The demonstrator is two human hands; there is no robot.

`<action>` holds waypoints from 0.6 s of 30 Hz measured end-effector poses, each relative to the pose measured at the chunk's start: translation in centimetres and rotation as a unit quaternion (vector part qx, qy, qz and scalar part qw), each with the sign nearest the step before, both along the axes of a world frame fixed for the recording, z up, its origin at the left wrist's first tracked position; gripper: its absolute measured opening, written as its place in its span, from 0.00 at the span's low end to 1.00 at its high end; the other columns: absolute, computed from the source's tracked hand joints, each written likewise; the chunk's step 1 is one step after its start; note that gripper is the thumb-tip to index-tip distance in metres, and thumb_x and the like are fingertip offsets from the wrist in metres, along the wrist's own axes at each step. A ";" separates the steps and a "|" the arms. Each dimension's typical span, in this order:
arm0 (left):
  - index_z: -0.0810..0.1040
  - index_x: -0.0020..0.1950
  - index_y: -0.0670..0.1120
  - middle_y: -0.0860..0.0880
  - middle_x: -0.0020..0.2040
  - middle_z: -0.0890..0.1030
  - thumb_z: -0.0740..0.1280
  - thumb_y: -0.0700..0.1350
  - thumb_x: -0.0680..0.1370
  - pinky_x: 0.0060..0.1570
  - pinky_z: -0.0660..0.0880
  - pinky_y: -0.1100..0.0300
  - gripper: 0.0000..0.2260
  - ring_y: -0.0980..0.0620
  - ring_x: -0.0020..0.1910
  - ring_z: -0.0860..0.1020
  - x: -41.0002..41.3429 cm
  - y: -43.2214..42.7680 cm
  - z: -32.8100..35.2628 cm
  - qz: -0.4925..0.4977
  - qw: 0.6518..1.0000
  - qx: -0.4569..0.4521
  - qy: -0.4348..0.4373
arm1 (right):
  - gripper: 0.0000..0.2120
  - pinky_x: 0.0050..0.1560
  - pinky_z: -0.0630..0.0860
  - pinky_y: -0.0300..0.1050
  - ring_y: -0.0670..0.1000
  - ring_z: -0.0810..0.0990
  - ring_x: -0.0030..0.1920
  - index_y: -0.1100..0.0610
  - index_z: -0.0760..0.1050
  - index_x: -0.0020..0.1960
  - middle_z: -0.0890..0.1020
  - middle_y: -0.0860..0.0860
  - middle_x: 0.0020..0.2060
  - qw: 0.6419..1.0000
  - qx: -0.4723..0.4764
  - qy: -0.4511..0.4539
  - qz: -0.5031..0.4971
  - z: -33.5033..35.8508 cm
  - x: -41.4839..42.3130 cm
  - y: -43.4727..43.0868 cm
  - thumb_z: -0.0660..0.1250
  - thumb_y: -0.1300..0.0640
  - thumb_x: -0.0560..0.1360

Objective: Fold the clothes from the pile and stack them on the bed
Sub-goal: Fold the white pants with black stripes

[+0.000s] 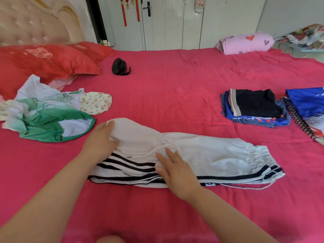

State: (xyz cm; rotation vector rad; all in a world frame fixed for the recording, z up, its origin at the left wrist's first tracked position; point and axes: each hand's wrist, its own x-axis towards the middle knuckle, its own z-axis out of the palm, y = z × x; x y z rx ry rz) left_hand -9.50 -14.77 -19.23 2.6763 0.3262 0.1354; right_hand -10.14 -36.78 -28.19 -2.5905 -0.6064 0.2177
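The left hand grips the left end of the white drawstring trousers with black side stripes, its fingers tucked into the cloth. The right hand lies flat on their middle, fingers straight and spread. The trousers lie lengthwise across the near part of the crimson-sheeted bed. The loose pile of green-and-white clothes lies to the left, and the stack of folded dark and blue garments well apart on the right
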 end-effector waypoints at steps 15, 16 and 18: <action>0.53 0.76 0.45 0.46 0.76 0.56 0.69 0.47 0.74 0.71 0.57 0.58 0.36 0.50 0.73 0.58 1.7 -24.2 0.9 -0.285 0.949 -0.131 0.036 | 0.19 0.52 0.75 0.47 0.53 0.77 0.52 0.53 0.70 0.63 0.77 0.54 0.55 0.796 0.473 0.166 -0.338 3.5 1.5 -14.3 0.50 0.45 0.81; 0.54 0.76 0.45 0.46 0.75 0.57 0.69 0.47 0.75 0.70 0.58 0.58 0.35 0.49 0.72 0.61 1.5 -25.0 0.6 -0.281 0.946 -0.157 0.035 | 0.18 0.55 0.74 0.49 0.54 0.77 0.53 0.53 0.71 0.60 0.77 0.53 0.54 0.785 0.481 0.164 -0.354 3.4 1.5 -15.2 0.50 0.45 0.81; 0.59 0.75 0.46 0.47 0.73 0.63 0.67 0.46 0.76 0.69 0.60 0.58 0.29 0.49 0.69 0.66 1.6 -24.4 -0.5 -0.247 0.955 -0.162 0.010 | 0.15 0.61 0.72 0.55 0.54 0.78 0.52 0.51 0.74 0.50 0.78 0.50 0.48 0.807 0.434 0.148 -0.372 3.0 1.5 -16.7 0.51 0.45 0.80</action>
